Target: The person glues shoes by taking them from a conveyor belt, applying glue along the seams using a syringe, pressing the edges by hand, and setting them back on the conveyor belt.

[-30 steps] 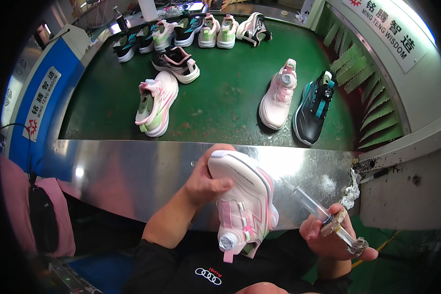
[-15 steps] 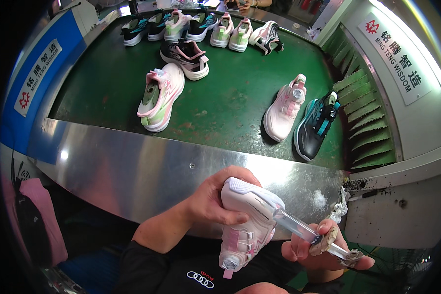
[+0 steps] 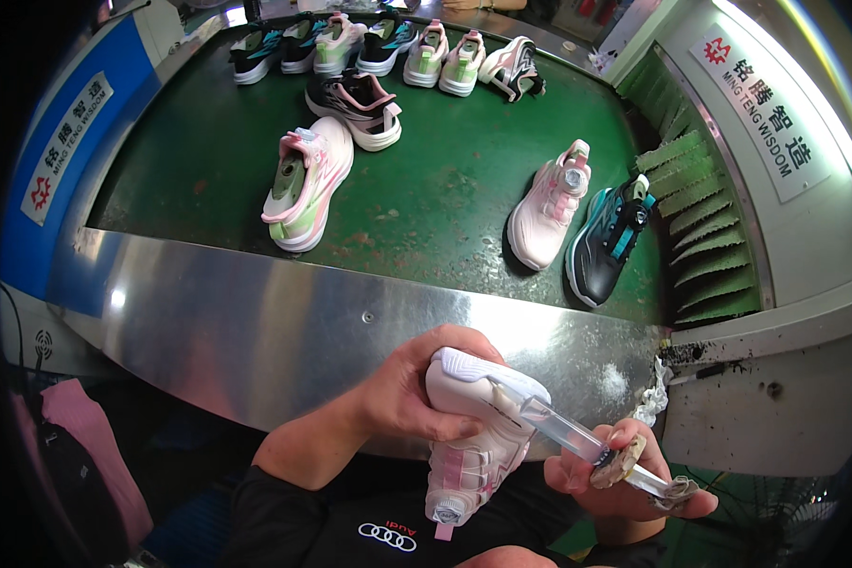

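My left hand is closed around the toe end of a pale pink and white shoe. The shoe is tilted, its white sole edge turned up and its round lacing dial at the lower end. A clear syringe is gripped in my right hand, fingers around the flange and thumb at the plunger end. Wrinkled, dirty wrapping covers the flange and the plunger end. The syringe's front end lies against the seam between sole and upper; its exact tip is too small to make out.
A metal ledge borders a green conveyor belt. A pink shoe and a black-teal shoe stand at right, another pink shoe at left. Several shoes line the far end. Crumpled white material lies by the right frame.
The syringe's front end has shifted slightly left along the shoe's sole edge, my right hand moving with it. The shoe has tilted a little in my left hand.
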Tool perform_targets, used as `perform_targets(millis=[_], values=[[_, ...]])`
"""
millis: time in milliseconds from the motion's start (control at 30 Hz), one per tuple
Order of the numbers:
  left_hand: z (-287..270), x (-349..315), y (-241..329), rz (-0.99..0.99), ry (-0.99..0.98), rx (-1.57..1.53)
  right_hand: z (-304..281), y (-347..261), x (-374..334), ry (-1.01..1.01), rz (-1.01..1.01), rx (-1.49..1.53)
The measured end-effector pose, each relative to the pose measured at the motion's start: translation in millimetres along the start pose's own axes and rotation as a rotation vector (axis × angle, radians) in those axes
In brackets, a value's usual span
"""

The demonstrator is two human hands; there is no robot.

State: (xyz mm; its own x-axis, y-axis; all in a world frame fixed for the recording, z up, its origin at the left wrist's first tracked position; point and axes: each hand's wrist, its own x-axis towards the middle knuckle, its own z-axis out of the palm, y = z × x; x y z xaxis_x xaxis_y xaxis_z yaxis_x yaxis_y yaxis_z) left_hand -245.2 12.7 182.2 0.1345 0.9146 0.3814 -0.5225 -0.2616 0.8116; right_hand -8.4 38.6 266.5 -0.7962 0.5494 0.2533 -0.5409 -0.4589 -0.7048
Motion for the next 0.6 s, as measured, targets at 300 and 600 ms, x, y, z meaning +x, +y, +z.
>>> perform_targets(millis=[300,600], values=[[-3.8,-3.2,-5.6,-0.009,0.024,-0.020,1.7,2.9,-2.6,0.035,-0.045,0.010],[-9.6,-4.7,-8.6,-0.045,0.089,-0.047,-3.4,2.8,-6.4,0.125,-0.002,-0.040]])
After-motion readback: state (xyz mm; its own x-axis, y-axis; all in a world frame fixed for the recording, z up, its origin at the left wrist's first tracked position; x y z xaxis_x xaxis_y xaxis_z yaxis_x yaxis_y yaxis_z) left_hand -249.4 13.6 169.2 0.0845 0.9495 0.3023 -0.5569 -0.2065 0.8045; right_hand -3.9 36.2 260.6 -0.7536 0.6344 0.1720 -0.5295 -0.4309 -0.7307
